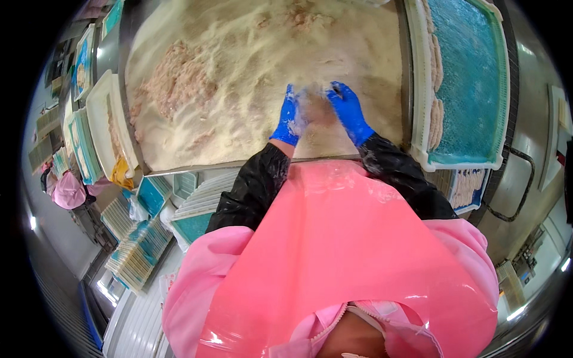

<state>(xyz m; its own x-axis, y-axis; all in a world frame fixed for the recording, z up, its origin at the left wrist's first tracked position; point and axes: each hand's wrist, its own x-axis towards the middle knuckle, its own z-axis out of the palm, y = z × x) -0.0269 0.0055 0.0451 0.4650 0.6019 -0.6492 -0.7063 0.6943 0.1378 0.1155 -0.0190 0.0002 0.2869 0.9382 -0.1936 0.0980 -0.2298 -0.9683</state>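
Both my hands wear blue gloves dusted with pale powder and work over a wide metal-edged tray of cream-coloured breading powder. Between them is a pinkish-brown piece of meat, smeared by motion. My left hand is closed at its left side, thumb upward. On its right side, my right hand has bent fingers closed at the meat; the fingertips are partly hidden. A heap of raw pink meat lies in the powder to the left, and a smaller meat heap is at the far side.
A white-rimmed teal tray stands at the right, with coated meat pieces along its left edge. At the left are a white tub, a yellow cloth and stacked trays. A person in pink is farther left.
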